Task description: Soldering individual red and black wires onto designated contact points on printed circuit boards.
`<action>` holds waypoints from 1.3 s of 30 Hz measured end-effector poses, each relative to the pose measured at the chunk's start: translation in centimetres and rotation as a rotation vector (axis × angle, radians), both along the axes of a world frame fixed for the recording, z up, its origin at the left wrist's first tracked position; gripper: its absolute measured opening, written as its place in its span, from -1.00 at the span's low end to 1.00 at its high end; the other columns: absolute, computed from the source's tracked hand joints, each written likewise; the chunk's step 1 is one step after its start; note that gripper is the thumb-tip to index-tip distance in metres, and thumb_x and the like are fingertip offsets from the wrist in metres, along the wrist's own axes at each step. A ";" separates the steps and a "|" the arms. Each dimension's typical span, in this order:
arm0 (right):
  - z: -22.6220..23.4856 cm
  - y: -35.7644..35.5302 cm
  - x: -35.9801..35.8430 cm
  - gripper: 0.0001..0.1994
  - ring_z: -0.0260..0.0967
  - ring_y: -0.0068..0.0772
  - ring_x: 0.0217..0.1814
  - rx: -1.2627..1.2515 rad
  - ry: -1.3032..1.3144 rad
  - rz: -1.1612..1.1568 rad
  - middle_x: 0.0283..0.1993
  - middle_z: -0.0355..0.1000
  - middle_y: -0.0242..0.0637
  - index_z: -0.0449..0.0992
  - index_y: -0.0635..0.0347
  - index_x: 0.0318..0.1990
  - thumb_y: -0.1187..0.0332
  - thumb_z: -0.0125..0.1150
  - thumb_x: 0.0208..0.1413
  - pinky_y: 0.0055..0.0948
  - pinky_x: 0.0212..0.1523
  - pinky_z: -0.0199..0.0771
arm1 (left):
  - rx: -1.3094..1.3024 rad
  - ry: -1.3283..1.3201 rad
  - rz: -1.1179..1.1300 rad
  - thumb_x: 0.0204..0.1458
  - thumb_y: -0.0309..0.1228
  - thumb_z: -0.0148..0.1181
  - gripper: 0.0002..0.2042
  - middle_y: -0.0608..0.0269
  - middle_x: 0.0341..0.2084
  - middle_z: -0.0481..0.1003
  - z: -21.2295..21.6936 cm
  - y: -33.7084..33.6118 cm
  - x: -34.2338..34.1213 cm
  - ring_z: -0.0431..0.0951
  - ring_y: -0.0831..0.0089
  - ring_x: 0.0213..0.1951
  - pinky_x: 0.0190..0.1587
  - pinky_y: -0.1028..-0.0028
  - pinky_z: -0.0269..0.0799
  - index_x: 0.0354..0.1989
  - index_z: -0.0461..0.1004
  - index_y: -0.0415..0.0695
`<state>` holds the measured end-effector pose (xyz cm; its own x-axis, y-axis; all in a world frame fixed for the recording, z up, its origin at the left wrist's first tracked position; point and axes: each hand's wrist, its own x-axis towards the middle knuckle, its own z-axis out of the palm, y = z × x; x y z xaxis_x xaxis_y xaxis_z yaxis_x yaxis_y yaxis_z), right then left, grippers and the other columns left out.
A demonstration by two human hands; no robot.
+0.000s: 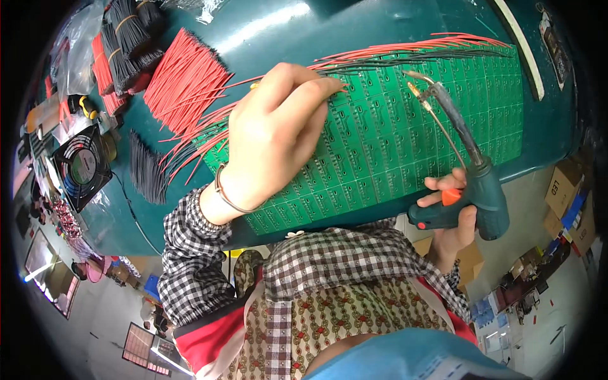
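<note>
My left hand [275, 130] reaches over a large green circuit board panel [373, 145], its thumb and forefinger pinched on a thin red wire [344, 88]. The wire's end pokes out at the fingertips, close to the board. At the panel's near right edge, my right hand [451, 237] is wrapped round a dark green soldering gun [491, 196] with an orange trigger. Its metal tip and a thin feed tube [443, 123] point up and left, above the panel. Along the panel's far edge lies a row of red and black wires [411, 50].
A heap of loose red wires [183, 79] and a pile of black wires [147, 171] lie on the left of the green table. Tied black wire bundles [126, 38] lie behind them. A small black fan [82, 166] stands at the left edge. Cardboard boxes [563, 190] are at the right.
</note>
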<state>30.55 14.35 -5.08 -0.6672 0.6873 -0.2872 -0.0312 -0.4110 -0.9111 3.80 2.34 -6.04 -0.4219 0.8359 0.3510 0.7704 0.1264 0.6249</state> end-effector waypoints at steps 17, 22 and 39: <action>1.1 -0.7 -0.3 -0.29 0.41 -0.07 -0.02 0.094 -0.196 0.135 -0.15 0.39 -0.08 0.17 0.50 0.16 -0.01 0.13 0.09 -0.23 -0.22 0.62 | -0.002 0.158 -0.041 -0.29 -0.64 0.27 -0.69 0.28 -0.42 0.42 -1.4 1.1 0.9 0.46 0.41 -0.46 -0.49 0.50 0.38 -0.26 0.54 -0.18; 1.8 -1.0 -1.2 -0.27 0.42 -0.14 -0.09 0.110 -0.253 0.110 -0.20 0.39 -0.13 0.18 0.50 0.14 -0.03 0.16 0.07 -0.25 -0.25 0.61 | -0.067 0.170 -0.058 -0.30 -0.64 0.27 -0.68 0.26 -0.41 0.42 -1.1 1.0 0.9 0.47 0.38 -0.43 -0.46 0.47 0.42 -0.26 0.53 -0.18; 2.0 -1.0 -1.5 -0.23 0.41 -0.25 -0.19 0.045 -0.310 0.151 -0.27 0.36 -0.21 0.17 0.53 0.12 -0.01 0.27 0.00 -0.25 -0.23 0.56 | 0.013 0.204 -0.108 -0.27 -0.55 0.17 -0.70 0.22 -0.37 0.37 -1.9 1.1 0.7 0.42 0.39 -0.44 -0.49 0.51 0.36 -0.25 0.49 -0.24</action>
<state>29.08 13.30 -3.06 -0.6483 0.6039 -0.4637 0.3083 -0.3487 -0.8851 4.49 3.40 -7.97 -0.2493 0.8673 0.4310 0.8898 0.0295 0.4554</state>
